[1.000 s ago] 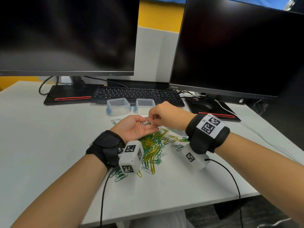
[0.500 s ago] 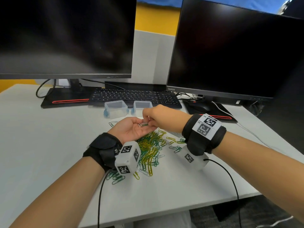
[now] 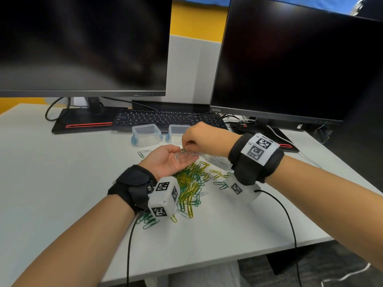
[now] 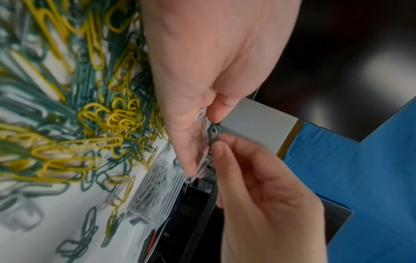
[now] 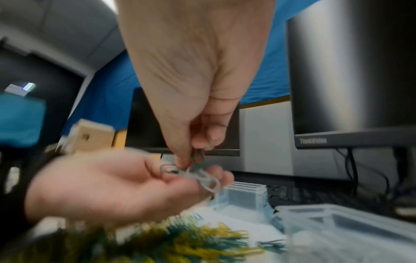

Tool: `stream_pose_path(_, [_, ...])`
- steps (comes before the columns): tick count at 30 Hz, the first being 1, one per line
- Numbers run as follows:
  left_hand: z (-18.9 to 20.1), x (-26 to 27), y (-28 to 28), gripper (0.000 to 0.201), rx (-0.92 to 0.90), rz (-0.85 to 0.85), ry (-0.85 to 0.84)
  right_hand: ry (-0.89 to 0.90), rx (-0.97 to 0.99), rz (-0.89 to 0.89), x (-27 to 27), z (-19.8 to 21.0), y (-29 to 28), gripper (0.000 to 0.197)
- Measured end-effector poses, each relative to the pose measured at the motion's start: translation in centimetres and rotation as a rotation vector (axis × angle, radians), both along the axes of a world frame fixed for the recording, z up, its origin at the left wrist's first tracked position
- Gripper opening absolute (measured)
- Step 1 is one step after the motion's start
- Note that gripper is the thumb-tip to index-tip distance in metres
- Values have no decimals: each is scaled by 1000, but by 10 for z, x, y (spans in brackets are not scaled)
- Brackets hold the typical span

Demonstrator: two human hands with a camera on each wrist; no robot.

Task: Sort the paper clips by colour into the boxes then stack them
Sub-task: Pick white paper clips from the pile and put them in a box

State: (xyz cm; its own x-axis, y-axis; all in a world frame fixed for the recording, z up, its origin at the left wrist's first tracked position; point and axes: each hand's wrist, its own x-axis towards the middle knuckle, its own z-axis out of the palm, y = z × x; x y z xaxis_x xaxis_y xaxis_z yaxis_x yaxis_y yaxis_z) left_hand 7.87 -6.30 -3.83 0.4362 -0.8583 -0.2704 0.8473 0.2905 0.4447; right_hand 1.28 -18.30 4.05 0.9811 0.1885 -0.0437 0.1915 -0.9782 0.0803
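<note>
The left hand (image 3: pixel 169 162) lies palm up with fingers relaxed above the pile of clips (image 3: pixel 191 183), carrying white clips (image 3: pixel 177 157) on its palm and fingers, while the right hand (image 3: pixel 204 137) reaches over it, thumb and forefinger pinched on a green clip (image 4: pixel 213 133) at the left fingertips. The pile on the white table (image 3: pixel 51 172) mixes yellow, green and white clips; a clear box (image 4: pixel 155 192) holding white clips sits partly hidden behind the right wrist, and two clear boxes (image 3: pixel 146 134) stand by the keyboard (image 3: pixel 165 119), their contents apparently nil, though blur hinders certainty. The right monitor (image 3: pixel 290 59) reads "ThinkVision".
</note>
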Motion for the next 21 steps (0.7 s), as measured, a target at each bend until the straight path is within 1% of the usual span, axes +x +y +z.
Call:
stream_pose_path(3, [0, 1, 1, 41, -30, 14, 37, -64, 200, -5, -3, 5, -9, 14])
stream_pose_path(6, [2, 0, 1, 39, -25, 3, 96, -133, 336, -33, -6, 7, -17, 11])
stream_pose_path(9, [0, 1, 0, 38, 3, -8, 54, -122, 413, -69, -8, 6, -25, 10])
stream_pose_path(13, [-3, 0, -2, 36, -18, -34, -23, -107, 440, -86, -11, 0, -25, 9])
stream_pose_path(16, [-6, 3, -3, 30, 24, -15, -50, -120, 466, -147, -13, 4, -29, 8])
stream_pose_path(17, [-7, 5, -2, 26, 45, 9, -48, -92, 433, -183, -14, 5, -32, 8])
stream_pose_path(19, [-8, 12, 0, 17, 87, 56, -41, 27, 321, -251, -17, 5, -39, 10])
stream_pose_path(21, [-7, 16, 4, 16, 104, 23, -39, 71, 233, -290, -21, -2, -41, 13])
